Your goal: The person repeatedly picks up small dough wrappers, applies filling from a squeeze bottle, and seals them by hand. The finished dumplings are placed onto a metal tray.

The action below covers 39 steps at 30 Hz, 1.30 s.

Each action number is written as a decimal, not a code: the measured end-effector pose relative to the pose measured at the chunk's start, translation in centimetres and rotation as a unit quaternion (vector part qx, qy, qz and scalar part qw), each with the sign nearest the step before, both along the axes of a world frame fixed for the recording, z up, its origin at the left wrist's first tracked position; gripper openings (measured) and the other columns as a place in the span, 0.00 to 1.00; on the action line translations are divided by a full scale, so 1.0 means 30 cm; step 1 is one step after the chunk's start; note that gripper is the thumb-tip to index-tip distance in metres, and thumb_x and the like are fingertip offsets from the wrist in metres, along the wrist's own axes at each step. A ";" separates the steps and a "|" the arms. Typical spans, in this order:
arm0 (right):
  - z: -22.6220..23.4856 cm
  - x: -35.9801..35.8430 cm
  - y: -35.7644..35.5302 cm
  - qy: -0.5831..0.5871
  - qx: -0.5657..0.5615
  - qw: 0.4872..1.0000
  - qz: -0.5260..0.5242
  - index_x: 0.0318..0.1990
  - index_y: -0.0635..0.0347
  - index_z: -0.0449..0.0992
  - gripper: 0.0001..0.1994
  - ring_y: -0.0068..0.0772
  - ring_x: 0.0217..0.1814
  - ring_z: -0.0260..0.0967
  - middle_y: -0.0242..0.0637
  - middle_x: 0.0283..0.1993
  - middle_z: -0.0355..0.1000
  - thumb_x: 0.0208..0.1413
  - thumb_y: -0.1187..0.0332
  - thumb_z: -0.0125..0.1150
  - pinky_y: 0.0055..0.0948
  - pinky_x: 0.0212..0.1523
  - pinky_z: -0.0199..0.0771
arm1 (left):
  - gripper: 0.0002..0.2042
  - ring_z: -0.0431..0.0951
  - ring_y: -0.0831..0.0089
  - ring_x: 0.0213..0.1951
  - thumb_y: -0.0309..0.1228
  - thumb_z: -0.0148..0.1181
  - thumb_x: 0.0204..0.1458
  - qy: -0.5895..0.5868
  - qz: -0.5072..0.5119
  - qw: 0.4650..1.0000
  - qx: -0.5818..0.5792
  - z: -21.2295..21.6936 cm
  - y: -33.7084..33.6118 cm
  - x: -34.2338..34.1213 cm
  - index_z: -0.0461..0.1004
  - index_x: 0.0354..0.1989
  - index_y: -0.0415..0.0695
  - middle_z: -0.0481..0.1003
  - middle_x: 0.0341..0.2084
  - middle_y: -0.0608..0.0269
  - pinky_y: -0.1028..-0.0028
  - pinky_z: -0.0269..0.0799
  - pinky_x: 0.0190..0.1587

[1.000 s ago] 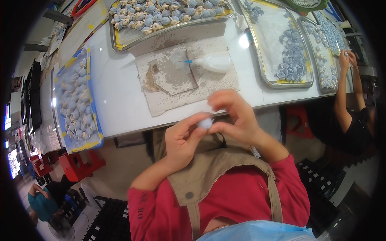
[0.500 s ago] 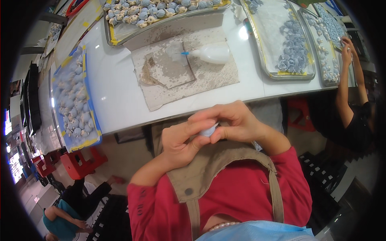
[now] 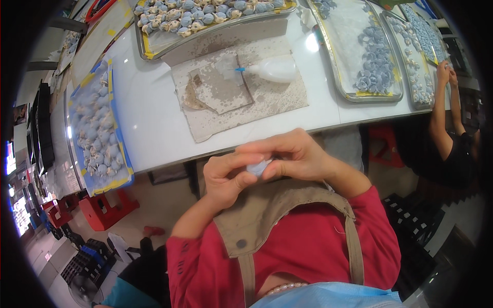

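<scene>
Both my hands meet just below the edge of the white table [image 3: 154, 128], over my tan apron. My left hand [image 3: 228, 177] and my right hand [image 3: 292, 156] pinch a small pale-blue piece [image 3: 257, 167] between their fingertips; most of it is hidden by the fingers. On the table in front of me lies a stained cloth mat [image 3: 241, 87] with a white squeeze bottle [image 3: 275, 69] with a blue tip lying on its side.
A blue-edged tray [image 3: 97, 128] of pale-blue pieces sits at the left. Metal trays [image 3: 359, 56] with several blue pieces stand at the right and at the back [image 3: 205, 15]. Another person's hands [image 3: 446, 72] work at the far right tray. Red stools [image 3: 102, 210] stand below.
My hands have dropped lower and closer to my chest, still pressed together around the small piece. The table has shifted upward in view.
</scene>
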State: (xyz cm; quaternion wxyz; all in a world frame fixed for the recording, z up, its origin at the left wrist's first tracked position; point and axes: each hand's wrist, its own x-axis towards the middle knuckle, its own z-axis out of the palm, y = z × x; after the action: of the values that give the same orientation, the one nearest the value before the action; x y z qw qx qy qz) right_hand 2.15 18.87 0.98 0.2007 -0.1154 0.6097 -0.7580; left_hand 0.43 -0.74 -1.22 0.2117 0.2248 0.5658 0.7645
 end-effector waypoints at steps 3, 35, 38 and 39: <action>0.009 -0.009 0.010 -0.012 -0.012 1.000 0.026 0.54 0.66 0.67 0.21 0.21 0.48 0.67 0.38 0.47 0.72 0.51 0.73 0.59 0.22 0.51 0.65 | 0.14 0.76 0.69 0.41 0.30 0.63 0.47 -0.055 -0.004 0.998 0.039 -0.012 -0.004 0.001 0.73 0.40 0.37 0.76 0.38 0.50 0.75 0.70 0.44; -0.086 -0.190 0.063 0.286 0.305 0.827 -0.375 0.38 0.65 0.74 0.10 0.33 0.43 0.68 0.39 0.38 0.72 0.46 0.80 0.57 0.27 0.46 0.65 | 0.09 0.75 0.76 0.33 0.26 0.61 0.47 0.335 0.544 0.579 -0.506 0.091 -0.617 -0.336 0.76 0.37 0.40 0.77 0.32 0.63 0.78 0.71 0.37; -0.094 -0.208 0.086 0.303 0.338 0.798 -0.397 0.38 0.63 0.74 0.11 0.36 0.45 0.66 0.40 0.40 0.72 0.44 0.80 0.57 0.29 0.48 0.63 | 0.08 0.76 0.75 0.31 0.28 0.60 0.48 0.313 0.489 0.676 -0.454 0.114 -0.527 -0.508 0.76 0.35 0.40 0.77 0.30 0.62 0.78 0.71 0.36; -0.098 -0.215 0.083 0.305 0.342 0.795 -0.398 0.39 0.63 0.74 0.12 0.37 0.46 0.66 0.40 0.41 0.71 0.44 0.80 0.57 0.30 0.49 0.63 | 0.07 0.77 0.74 0.30 0.28 0.60 0.48 0.331 0.457 0.710 -0.421 0.116 -0.454 -0.569 0.76 0.35 0.41 0.78 0.30 0.61 0.78 0.71 0.35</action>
State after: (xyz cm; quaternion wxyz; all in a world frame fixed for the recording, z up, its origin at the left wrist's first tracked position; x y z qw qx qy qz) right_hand -4.29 21.35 -1.96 -0.2889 -0.0113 0.8507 -0.4390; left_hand -16.63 -14.38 2.26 -0.2916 0.0655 0.8966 0.3269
